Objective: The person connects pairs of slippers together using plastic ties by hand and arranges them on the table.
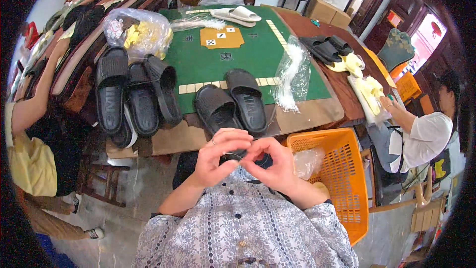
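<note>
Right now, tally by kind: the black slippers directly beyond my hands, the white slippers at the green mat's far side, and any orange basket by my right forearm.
Black slippers: 2
White slippers: 2
Orange basket: 1
Total: 5

To me, from where I stand, this seems to be a small workshop where footwear is handled. Let the green-topped counter be a clock, with the patterned shirt at six o'clock. On it some black slippers lie between eight and nine, and at ten there is a clear bag of yellow pieces. One person handles yellow material between three and four; an orange crate is near five, cardboard boxes at two. The game pattern and the upholstered chair near three look rather homelike.
</note>
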Demonstrator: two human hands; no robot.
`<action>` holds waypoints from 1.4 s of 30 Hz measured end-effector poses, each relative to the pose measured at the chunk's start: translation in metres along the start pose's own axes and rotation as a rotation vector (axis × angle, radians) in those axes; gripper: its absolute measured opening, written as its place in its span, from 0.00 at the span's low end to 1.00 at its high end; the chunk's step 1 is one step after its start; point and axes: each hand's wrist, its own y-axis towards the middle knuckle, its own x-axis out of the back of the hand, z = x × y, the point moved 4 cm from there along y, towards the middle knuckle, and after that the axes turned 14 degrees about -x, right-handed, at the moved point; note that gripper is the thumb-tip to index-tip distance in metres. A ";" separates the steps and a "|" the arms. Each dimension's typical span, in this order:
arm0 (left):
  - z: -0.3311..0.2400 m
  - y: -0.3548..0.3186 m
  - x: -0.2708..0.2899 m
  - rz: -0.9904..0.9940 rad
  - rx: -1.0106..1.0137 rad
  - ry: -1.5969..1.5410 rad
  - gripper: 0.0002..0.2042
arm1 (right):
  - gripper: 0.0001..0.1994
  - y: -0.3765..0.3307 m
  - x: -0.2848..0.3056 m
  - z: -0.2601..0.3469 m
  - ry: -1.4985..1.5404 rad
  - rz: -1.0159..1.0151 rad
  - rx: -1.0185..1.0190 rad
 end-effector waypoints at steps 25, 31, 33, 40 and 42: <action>0.187 -0.012 0.127 0.390 0.875 0.965 0.19 | 0.10 0.121 -0.065 -0.112 -0.563 -0.281 -0.242; 0.235 -0.008 0.137 0.431 1.020 0.715 0.22 | 0.10 0.125 -0.080 -0.119 -0.593 -0.398 -0.217; 0.243 -0.014 0.137 0.164 0.998 0.485 0.16 | 0.11 0.125 -0.084 -0.120 -0.625 -0.398 -0.218; 0.240 -0.022 0.141 0.275 0.945 0.672 0.15 | 0.10 0.126 -0.095 -0.116 -0.566 -0.422 -0.187; 0.233 -0.008 0.134 0.349 0.926 0.651 0.15 | 0.10 0.125 -0.091 -0.122 -0.569 -0.449 -0.195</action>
